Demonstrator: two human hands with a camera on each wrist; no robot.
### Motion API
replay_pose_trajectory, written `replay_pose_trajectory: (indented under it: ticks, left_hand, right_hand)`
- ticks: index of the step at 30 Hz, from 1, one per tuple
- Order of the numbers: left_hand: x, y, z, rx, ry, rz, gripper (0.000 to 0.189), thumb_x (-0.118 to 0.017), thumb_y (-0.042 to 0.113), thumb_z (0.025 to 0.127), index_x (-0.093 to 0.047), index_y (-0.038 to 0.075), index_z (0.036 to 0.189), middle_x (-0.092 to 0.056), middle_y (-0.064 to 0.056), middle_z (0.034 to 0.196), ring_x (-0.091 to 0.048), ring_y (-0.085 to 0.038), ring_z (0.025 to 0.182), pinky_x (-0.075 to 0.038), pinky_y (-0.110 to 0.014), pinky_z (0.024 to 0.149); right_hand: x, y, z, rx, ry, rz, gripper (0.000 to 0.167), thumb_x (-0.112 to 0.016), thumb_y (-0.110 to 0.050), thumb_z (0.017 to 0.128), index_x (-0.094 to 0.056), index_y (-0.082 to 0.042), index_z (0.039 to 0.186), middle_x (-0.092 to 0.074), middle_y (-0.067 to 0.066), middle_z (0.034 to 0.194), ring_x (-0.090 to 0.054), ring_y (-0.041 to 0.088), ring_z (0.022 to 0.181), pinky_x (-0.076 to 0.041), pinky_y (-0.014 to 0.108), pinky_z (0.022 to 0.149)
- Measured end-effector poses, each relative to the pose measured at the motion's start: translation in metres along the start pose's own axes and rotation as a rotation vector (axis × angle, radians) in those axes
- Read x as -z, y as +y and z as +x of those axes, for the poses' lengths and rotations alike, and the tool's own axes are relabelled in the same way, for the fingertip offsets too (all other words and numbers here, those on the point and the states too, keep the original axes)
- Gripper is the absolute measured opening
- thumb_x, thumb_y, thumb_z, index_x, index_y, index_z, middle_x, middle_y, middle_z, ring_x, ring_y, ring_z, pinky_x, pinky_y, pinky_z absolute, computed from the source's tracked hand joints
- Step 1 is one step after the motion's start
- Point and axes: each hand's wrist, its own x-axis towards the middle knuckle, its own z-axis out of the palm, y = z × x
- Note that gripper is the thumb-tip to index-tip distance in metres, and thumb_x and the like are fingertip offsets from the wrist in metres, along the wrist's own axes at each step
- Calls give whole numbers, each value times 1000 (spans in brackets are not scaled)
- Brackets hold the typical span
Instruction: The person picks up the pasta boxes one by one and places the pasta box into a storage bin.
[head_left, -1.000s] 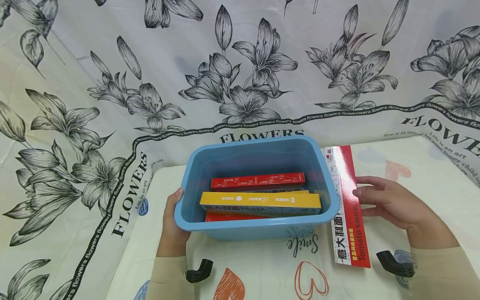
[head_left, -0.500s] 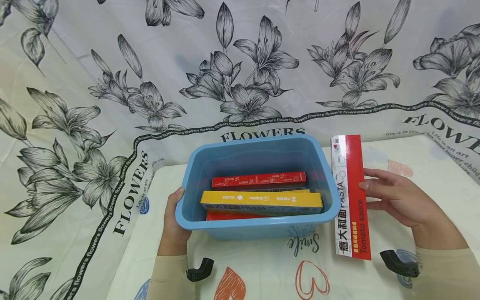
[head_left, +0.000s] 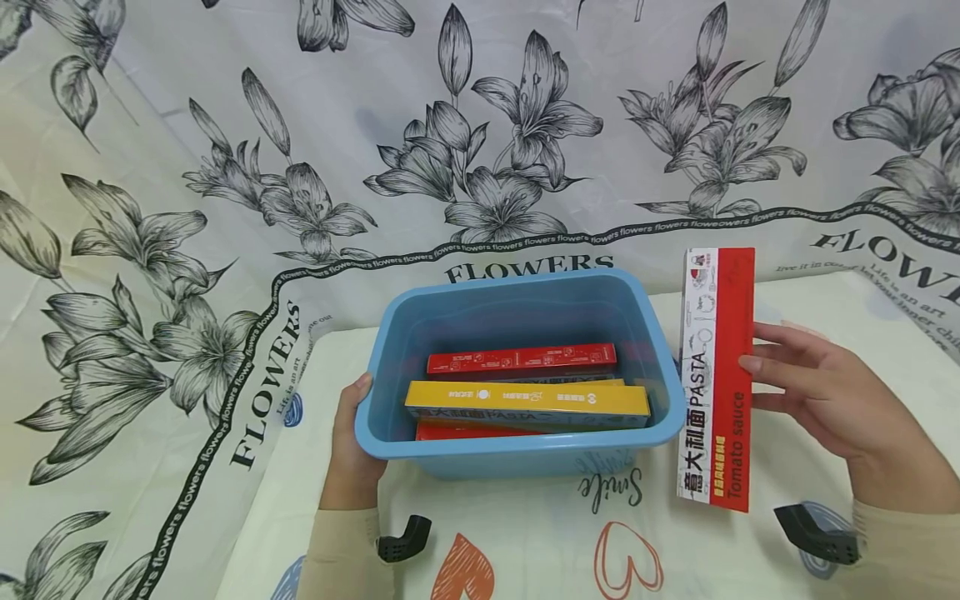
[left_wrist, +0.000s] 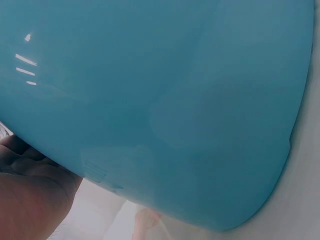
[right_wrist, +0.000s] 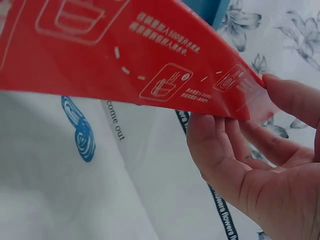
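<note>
A blue plastic tub (head_left: pixel 525 447) stands in the middle of the head view, with several pasta boxes inside. On top lies a yellow-sided pasta box (head_left: pixel 525 398), with a red box (head_left: pixel 521 360) behind it. My left hand (head_left: pixel 354 446) grips the tub's left rim, the thumb over the edge; in the left wrist view the tub's blue wall (left_wrist: pixel 165 110) covers most of the picture. To the right of the tub, my right hand (head_left: pixel 817 387) holds a red and white pasta box (head_left: pixel 716 375) marked "Tomato sauce", pinched between thumb and fingers along its right side.
A pale cloth (head_left: pixel 540 533) printed with hearts and words covers the table. Behind it hangs a white curtain (head_left: pixel 315 133) with black flower drawings. Black wrist-camera mounts (head_left: pixel 405 540) show at both sleeves.
My right hand has raised the tomato sauce pasta box and carried it a little away to the right of the tub. The left hand stays at the tub's rim.
</note>
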Motion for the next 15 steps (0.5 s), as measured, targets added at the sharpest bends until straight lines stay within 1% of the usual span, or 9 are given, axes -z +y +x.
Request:
replay_pose_trajectory:
  ticks: [5, 12, 15]
  left_hand:
    - [0, 0, 0, 6, -2, -3, 79, -40, 58, 104, -36, 15, 170, -43, -10, 166, -41, -41, 149, -28, -73, 118]
    - [0, 1, 0, 16, -4, -6, 79, -40, 58, 104, -35, 14, 170, -43, -11, 166, -40, -41, 148, -28, -73, 118]
    - [0, 1, 0, 14, -4, -3, 79, -40, 58, 104, -36, 14, 170, -43, -12, 166, -41, -42, 148, -29, -73, 118]
  right_hand:
    - [-2, -8, -6, 23, 51, -22, 62, -64, 1, 108, -47, -11, 166, -65, 2, 135, -70, 15, 110, -64, 36, 77]
    - [-8, -21, -10, 92, 81, -40, 64, -64, 3, 107, -44, -9, 167, -58, 8, 137, -63, 17, 116, -63, 31, 77]
    - [-10, -26, -11, 107, 101, -31, 65, -65, 3, 107, -43, -9, 167, -56, 9, 137, -63, 16, 115, -62, 29, 78]
